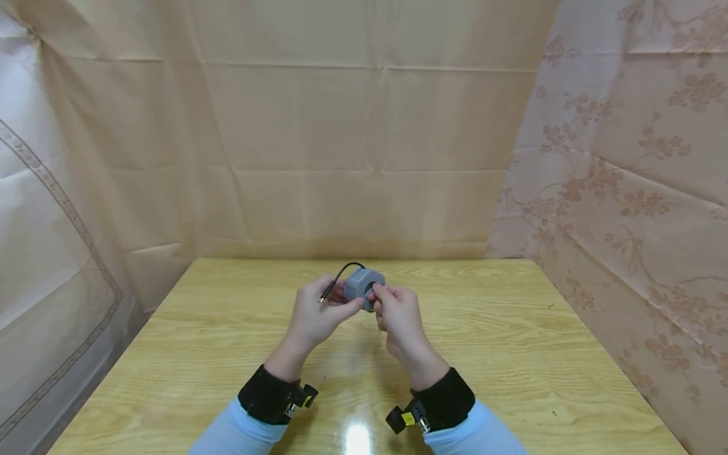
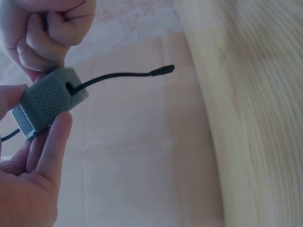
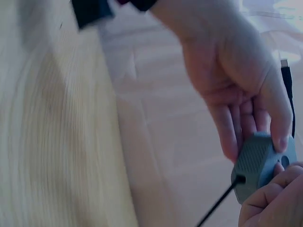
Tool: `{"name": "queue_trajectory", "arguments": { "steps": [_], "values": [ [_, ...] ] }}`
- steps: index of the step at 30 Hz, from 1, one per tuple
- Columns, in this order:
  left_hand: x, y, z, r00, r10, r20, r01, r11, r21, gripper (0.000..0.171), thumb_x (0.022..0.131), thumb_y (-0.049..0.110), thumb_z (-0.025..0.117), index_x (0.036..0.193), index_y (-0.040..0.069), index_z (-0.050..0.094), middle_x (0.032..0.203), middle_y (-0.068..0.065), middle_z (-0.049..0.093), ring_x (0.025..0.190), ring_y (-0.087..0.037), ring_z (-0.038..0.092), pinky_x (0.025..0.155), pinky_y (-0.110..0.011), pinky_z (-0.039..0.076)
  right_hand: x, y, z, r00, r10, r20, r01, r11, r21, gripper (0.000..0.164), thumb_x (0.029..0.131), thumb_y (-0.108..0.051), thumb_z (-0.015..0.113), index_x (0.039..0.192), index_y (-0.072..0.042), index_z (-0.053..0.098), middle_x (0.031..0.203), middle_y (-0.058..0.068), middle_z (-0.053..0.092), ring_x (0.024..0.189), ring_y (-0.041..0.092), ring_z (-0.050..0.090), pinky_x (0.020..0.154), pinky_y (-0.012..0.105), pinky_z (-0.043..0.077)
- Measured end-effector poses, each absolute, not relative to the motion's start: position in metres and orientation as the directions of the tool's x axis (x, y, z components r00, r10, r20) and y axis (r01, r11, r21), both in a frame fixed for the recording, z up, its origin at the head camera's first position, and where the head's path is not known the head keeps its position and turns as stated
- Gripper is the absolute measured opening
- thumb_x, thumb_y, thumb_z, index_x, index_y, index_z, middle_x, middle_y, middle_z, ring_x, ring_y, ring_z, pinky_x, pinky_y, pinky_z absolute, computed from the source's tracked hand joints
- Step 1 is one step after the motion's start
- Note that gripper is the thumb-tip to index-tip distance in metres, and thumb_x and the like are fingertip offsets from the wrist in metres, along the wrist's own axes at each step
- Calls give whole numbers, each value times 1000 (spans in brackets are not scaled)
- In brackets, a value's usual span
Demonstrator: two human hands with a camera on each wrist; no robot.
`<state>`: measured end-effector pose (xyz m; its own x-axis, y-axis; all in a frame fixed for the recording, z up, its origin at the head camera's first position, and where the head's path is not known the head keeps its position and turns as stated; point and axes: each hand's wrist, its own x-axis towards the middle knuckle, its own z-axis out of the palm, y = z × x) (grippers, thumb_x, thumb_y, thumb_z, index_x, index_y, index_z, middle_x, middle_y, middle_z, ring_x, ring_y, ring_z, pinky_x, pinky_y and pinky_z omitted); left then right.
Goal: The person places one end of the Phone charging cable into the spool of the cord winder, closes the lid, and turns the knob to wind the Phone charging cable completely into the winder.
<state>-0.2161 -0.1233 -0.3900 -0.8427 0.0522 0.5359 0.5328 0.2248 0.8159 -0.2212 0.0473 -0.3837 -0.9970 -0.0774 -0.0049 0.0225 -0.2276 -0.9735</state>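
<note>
A grey faceted cable winder [image 1: 359,282] with textured sides is held in the air above the table. My left hand [image 1: 315,314] grips it, thumb on one side and fingers on the other, as the left wrist view [image 2: 46,100] also shows. My right hand [image 1: 400,318] is at its face, with thumb and forefinger pinching at the round recess; what they pinch there is mostly hidden. A black cable [image 2: 116,74] comes out of a slot in one side. Another cable end with a metal plug [image 3: 284,64] sticks out beyond the left hand.
Below the hands lies a wooden table [image 1: 227,366] with light glaring near its front edge. A beige cloth [image 1: 296,126] hangs behind it, and a flowered cloth [image 1: 637,177] on the right. Both wrists wear black bands [image 1: 270,395] with small cameras.
</note>
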Motion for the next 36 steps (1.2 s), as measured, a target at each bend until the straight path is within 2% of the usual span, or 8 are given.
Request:
{"name": "queue_trajectory", "arguments": {
  "steps": [4, 7, 14, 20, 26, 31, 36],
  "values": [
    [-217, -120, -391, -783, 59, 620, 608, 290, 739, 25, 78, 5, 89, 92, 0, 69, 80, -9, 69, 71, -18, 71, 63, -28, 59, -220, 46, -382, -987, -121, -103, 143, -396, -907, 27, 107, -16, 51, 87, -1, 62, 57, -7, 34, 44, 4, 26, 45, 22, 19],
    [-218, -120, -391, -774, 58, 631, 617, 294, 730, 25, 78, 5, 89, 92, 0, 69, 81, -9, 70, 71, -20, 71, 62, -28, 59, -219, 46, -381, -982, -140, -129, 179, -449, -875, 26, 107, -17, 52, 88, -2, 62, 56, -8, 33, 41, 4, 25, 44, 22, 18],
    [-219, -124, -390, -843, 16, 537, 527, 225, 820, 26, 80, 9, 88, 99, 0, 72, 84, -11, 69, 75, -24, 68, 66, -28, 58, -218, 52, -380, -984, -157, -88, 139, -346, -928, 26, 105, -19, 57, 91, -2, 70, 58, -6, 37, 45, 6, 28, 45, 22, 22],
    [-224, -131, -389, -863, 20, 505, 489, 289, 823, 27, 83, 16, 86, 104, 3, 75, 86, -7, 73, 71, -21, 68, 63, -30, 57, -221, 61, -379, -973, -224, -53, 109, -249, -962, 26, 105, -20, 58, 101, 1, 73, 57, -6, 33, 46, 9, 27, 46, 23, 22],
    [-225, -138, -386, -891, 43, 452, 440, 325, 837, 28, 85, 21, 85, 105, 4, 76, 85, -7, 72, 71, -21, 67, 62, -31, 56, -223, 72, -376, -970, -240, 37, -14, -94, -995, 27, 105, -19, 59, 114, 1, 75, 58, -3, 36, 48, 10, 28, 48, 22, 25],
    [-224, -138, -384, -899, 78, 431, 433, 315, 845, 26, 85, 19, 84, 105, 4, 76, 86, -8, 71, 72, -22, 66, 62, -31, 56, -226, 81, -371, -960, -250, 127, -133, 9, -991, 29, 103, -23, 64, 116, 0, 75, 61, -2, 38, 50, 12, 30, 49, 24, 26],
    [-223, -140, -380, -915, 95, 392, 403, 269, 875, 27, 85, 17, 83, 106, 2, 74, 89, -11, 70, 74, -23, 66, 64, -32, 58, -227, 90, -366, -929, -233, 287, -308, 59, -950, 27, 100, -21, 68, 116, -1, 75, 72, 3, 52, 60, 15, 43, 53, 23, 34]
  ]
}}
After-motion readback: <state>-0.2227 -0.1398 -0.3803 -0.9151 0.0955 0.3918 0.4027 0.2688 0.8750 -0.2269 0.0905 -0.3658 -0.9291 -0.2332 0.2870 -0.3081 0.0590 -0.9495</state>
